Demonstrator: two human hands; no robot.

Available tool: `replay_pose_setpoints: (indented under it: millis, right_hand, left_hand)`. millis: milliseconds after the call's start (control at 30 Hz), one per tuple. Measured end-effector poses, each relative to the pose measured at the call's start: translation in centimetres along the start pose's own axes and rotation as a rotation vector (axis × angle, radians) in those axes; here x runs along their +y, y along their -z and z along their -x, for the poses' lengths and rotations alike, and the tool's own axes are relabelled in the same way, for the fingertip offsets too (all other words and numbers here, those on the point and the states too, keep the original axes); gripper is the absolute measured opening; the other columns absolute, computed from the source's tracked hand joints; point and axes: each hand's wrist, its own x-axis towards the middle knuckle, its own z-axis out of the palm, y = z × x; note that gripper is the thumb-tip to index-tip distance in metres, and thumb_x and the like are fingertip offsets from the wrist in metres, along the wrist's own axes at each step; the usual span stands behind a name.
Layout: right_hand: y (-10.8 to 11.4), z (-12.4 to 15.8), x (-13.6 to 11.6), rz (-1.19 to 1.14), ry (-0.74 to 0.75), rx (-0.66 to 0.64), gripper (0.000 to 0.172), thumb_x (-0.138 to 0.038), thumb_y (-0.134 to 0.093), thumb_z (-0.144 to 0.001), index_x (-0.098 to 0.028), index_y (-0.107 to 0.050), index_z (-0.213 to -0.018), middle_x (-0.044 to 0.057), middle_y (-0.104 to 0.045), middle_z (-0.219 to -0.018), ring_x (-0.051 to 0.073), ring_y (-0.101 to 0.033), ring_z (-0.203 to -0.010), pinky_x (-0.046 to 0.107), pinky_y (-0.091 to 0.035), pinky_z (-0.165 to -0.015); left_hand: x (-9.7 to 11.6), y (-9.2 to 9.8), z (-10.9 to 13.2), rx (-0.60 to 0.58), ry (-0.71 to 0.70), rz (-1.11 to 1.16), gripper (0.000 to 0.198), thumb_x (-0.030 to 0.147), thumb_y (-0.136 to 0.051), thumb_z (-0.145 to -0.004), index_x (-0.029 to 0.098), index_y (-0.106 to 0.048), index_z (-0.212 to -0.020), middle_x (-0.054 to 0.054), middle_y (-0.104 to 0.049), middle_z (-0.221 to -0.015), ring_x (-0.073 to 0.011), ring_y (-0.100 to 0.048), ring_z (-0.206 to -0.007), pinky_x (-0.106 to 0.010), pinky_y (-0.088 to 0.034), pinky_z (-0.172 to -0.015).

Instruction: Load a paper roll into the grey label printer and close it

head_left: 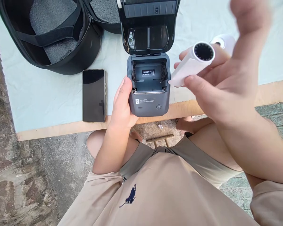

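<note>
My left hand (pixel 123 102) grips the left side of a dark grey label printer (pixel 148 106), its thumb resting on the casing. The printer's black lid (pixel 147 34) is raised, and the paper bay inside shows with no roll in it. To the right of the bay, my right hand (pixel 224 78) pinches a white paper roll (pixel 191 67) between thumb and fingers. The roll is tilted, its dark toothed core facing up, and its loose paper edge comes close to the printer's right side. Behind that hand, a second white roll (pixel 228 42) lies partly hidden on the table.
A phone (pixel 94 95) lies left of the printer near the table's front edge. An unzipped black case (pixel 87 47) with grey foam stands at the back left. A pale cloth (pixel 49 94) covers the wooden table (pixel 61 130). My legs are below its edge.
</note>
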Motion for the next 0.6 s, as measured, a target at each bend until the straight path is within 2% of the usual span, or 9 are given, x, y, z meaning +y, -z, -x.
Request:
replay_pose_setpoints:
  millis: [33, 100, 200, 233, 300, 467, 533, 600]
  right_hand:
    - [0.0, -0.1, -0.1, -0.149, -0.055, -0.021, 0.072, -0.038, -0.06, -0.083, -0.037, -0.021, -0.144, 0.004, -0.053, -0.136, 0.021, -0.062, -0.115, 0.039, -0.058, -0.086]
    - [-0.1, -0.6, 0.0, -0.404, -0.188, -0.083, 0.06, -0.034, -0.056, -0.081, -0.032, -0.032, -0.136, 0.004, -0.056, -0.136, 0.021, -0.062, -0.119, 0.041, -0.056, -0.096]
    - [-0.3, -1.1, 0.0, -0.545, -0.344, -0.112, 0.046, -0.031, -0.054, -0.077, -0.029, -0.045, -0.121, 0.005, -0.058, -0.134, 0.022, -0.063, -0.119, 0.042, -0.057, -0.094]
    - [-0.4, -1.2, -0.1, -0.519, -0.335, -0.088, 0.045, -0.031, -0.056, -0.076, -0.029, -0.047, -0.12, 0.004, -0.06, -0.13, 0.022, -0.064, -0.117, 0.042, -0.057, -0.093]
    - [-0.6, -1.1, -0.5, -0.381, -0.217, -0.028, 0.045, -0.029, -0.058, -0.078, -0.03, -0.05, -0.122, 0.001, -0.061, -0.126, 0.021, -0.065, -0.113, 0.041, -0.057, -0.094]
    - [-1.1, -1.1, -3.1, 0.12, 0.182, 0.019, 0.042, -0.029, -0.054, -0.092, -0.032, -0.052, -0.134, -0.007, -0.052, -0.144, 0.017, -0.058, -0.123, 0.035, -0.049, -0.108]
    - [-1.4, -1.5, -4.0, 0.284, 0.234, 0.012, 0.043, -0.031, -0.052, -0.094, -0.031, -0.051, -0.137, -0.007, -0.054, -0.142, 0.017, -0.058, -0.122, 0.032, -0.05, -0.106]
    - [-1.8, -1.9, -4.5, 0.424, 0.206, -0.013, 0.044, -0.033, -0.048, -0.095, -0.03, -0.049, -0.139, -0.003, -0.059, -0.135, 0.018, -0.061, -0.113, 0.033, -0.051, -0.102]
  left_hand:
    - [0.0, 0.0, 0.0, -0.001, 0.0, 0.001, 0.045, 0.051, -0.03, -0.099, 0.029, -0.067, -0.112, -0.003, -0.071, -0.121, -0.0287, -0.051, -0.138, -0.049, -0.044, -0.116]
    - [0.0, 0.0, 0.0, -0.007, -0.005, 0.014, 0.042, 0.05, -0.032, -0.099, 0.029, -0.067, -0.109, -0.002, -0.07, -0.124, -0.0273, -0.052, -0.137, -0.047, -0.044, -0.116]
    - [0.0, -0.1, -0.1, -0.017, -0.01, 0.034, 0.04, 0.05, -0.035, -0.099, 0.027, -0.066, -0.109, -0.003, -0.07, -0.126, -0.0284, -0.055, -0.133, -0.05, -0.044, -0.116]
    - [0.1, 0.0, -0.1, -0.021, -0.008, 0.035, 0.04, 0.05, -0.036, -0.098, 0.026, -0.066, -0.11, -0.004, -0.07, -0.126, -0.0294, -0.055, -0.133, -0.051, -0.044, -0.116]
    - [0.1, 0.0, -0.2, -0.031, 0.002, 0.024, 0.038, 0.05, -0.04, -0.097, 0.026, -0.066, -0.111, -0.004, -0.07, -0.126, -0.0307, -0.053, -0.136, -0.051, -0.043, -0.117]
    - [-0.1, 0.1, -0.2, 0.001, -0.004, -0.011, 0.037, 0.053, -0.041, -0.096, 0.029, -0.066, -0.111, -0.003, -0.07, -0.126, -0.0281, -0.043, -0.145, -0.046, -0.044, -0.117]
    - [-0.2, -0.1, 0.0, 0.053, -0.006, -0.035, 0.04, 0.055, -0.041, -0.096, 0.028, -0.065, -0.112, -0.004, -0.069, -0.126, -0.027, -0.045, -0.144, -0.044, -0.046, -0.115]
    - [-0.2, -0.2, 0.1, 0.09, -0.009, -0.061, 0.041, 0.058, -0.046, -0.093, 0.027, -0.064, -0.111, -0.005, -0.069, -0.125, -0.0273, -0.048, -0.142, -0.042, -0.049, -0.111]
